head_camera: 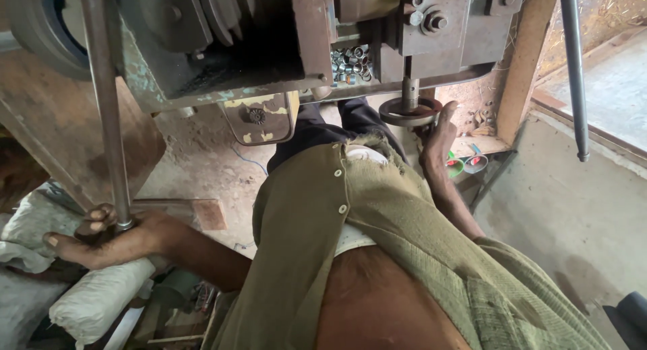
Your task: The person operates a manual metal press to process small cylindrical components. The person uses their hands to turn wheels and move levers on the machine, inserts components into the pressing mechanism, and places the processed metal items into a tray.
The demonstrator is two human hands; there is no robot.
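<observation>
Workshop floor is bare concrete beneath a worn green press machine (222, 60). My left hand (111, 239) is closed around the lower end of the long steel lever (108, 107). My right hand (438, 137) rests open, fingers touching the dark metal ring (410, 112) seated under the vertical ram (410, 90).

Two white woven sacks lie at the lower left: one sack (101, 293) below the lever, a second sack (37, 222) behind it. No labels, signs or screens are visible.
</observation>
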